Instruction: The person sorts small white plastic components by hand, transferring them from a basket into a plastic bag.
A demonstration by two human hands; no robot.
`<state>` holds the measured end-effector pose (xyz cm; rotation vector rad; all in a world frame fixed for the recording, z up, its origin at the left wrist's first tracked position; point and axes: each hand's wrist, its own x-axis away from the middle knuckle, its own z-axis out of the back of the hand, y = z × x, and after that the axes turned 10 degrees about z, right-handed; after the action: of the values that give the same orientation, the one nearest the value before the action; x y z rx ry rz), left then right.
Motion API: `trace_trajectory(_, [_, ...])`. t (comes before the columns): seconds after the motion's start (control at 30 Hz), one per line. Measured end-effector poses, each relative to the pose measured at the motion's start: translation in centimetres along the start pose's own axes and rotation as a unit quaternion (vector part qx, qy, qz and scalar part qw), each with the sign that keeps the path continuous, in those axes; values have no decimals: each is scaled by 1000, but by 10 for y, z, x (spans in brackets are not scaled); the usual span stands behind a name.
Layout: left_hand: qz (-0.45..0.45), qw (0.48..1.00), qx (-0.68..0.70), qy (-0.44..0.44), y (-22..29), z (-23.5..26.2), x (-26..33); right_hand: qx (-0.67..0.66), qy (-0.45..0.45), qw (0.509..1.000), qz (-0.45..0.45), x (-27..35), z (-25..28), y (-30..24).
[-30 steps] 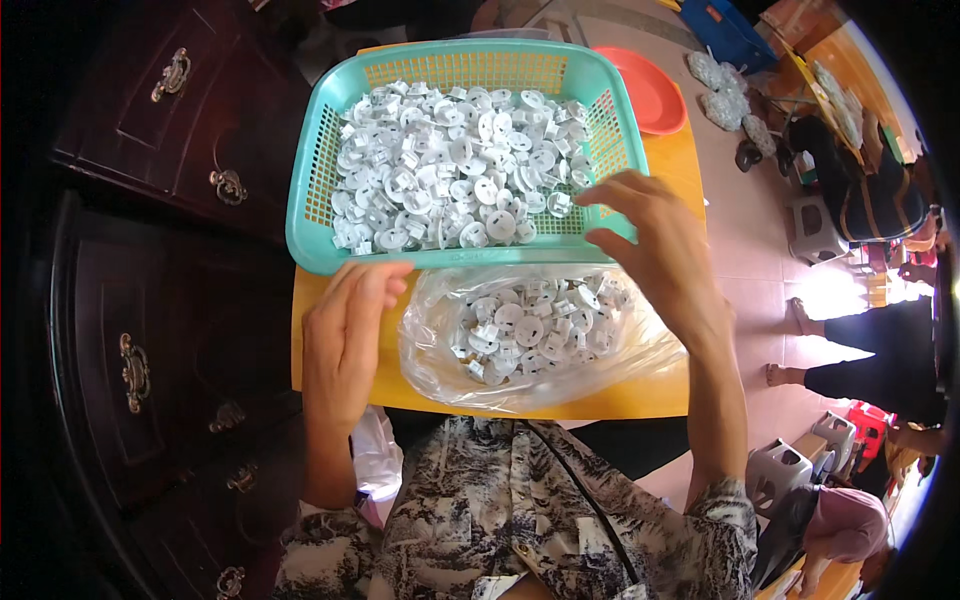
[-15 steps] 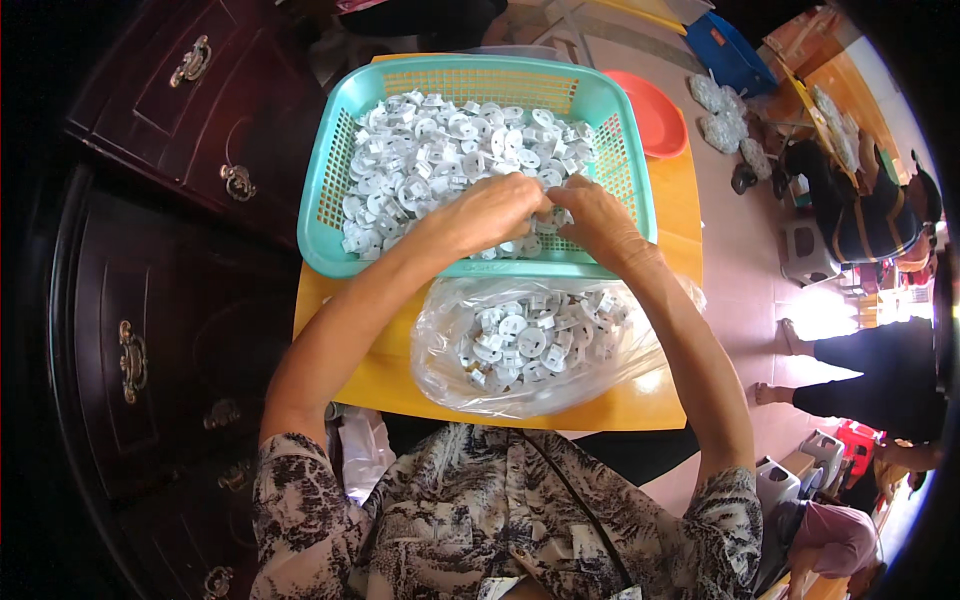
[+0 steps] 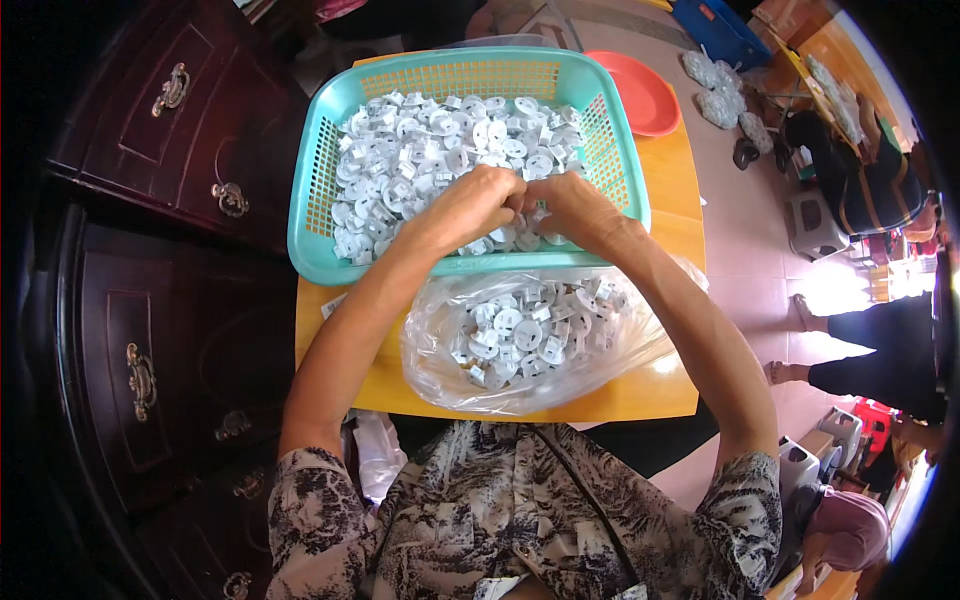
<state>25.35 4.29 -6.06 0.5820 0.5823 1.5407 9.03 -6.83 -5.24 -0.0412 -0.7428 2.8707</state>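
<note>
A turquoise mesh basket (image 3: 306, 215) on the yellow table holds a heap of small white round plastic parts (image 3: 400, 160). Over the front right of this heap, my left hand (image 3: 478, 203) and my right hand (image 3: 577, 208) meet at the fingertips. Both have their fingers curled in and closed; what they pinch between them is hidden by the knuckles. Just in front of the basket, under my forearms, lies a clear plastic bag (image 3: 432, 355) with more of the same white parts (image 3: 520, 335) inside.
An orange-red plastic basin (image 3: 640, 95) touches the basket's back right corner on the yellow table (image 3: 655, 390). Dark wooden drawers (image 3: 160, 300) stand close on the left. To the right, filled clear bags (image 3: 718, 90), stools (image 3: 815, 225) and other people are on the floor.
My hands stay joined over the basket and shift slightly left in view. The whole scene moves a little as the head tilts; the grip looks much the same.
</note>
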Motion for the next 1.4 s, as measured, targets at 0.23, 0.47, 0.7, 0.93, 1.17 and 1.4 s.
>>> trace_trajectory(0.23, [43, 998, 52, -8, 11, 12, 3, 6, 90, 995, -53, 18, 33, -10])
trace_trajectory(0.47, [48, 998, 42, -28, 6, 12, 6, -179, 99, 979, 15, 89, 58, -110])
trace_trajectory(0.7, [44, 997, 40, -57, 6, 12, 3, -47, -3, 998, 39, 106, -1, -119])
trace_trajectory(0.93, [28, 997, -1, -77, 2, 12, 9, -127, 30, 992, 0, 86, 42, -110])
trace_trajectory(1.17, [20, 998, 16, -65, 7, 9, 1, 58, 110, 992, -30, 16, 43, -13])
trace_trajectory(1.4, [-24, 998, -58, -21, -4, 0, 5, 108, 61, 992, 2, -20, 13, 4])
